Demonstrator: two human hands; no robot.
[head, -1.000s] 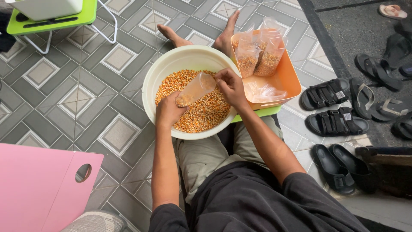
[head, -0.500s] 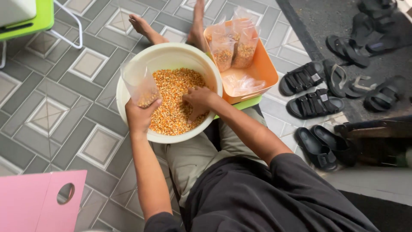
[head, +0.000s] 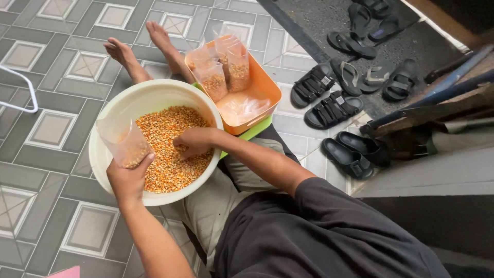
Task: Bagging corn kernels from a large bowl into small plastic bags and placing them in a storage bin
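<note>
Seated on a tiled floor, a person's left hand [head: 127, 177] grips a small clear bag [head: 123, 141] open at the cream basin's [head: 206, 110] left rim while the right hand [head: 193, 142], cupped, digs into the corn kernels [head: 167, 154], apparently mid-scoop; tipping a handful in needs the bag's mouth steady.

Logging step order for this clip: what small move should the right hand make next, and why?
Probably lift a scoop of yellow corn kernels to the clear plastic bag. The right hand is buried in the kernels in the cream round basin, while the left hand holds the bag open and nearly empty.
</note>
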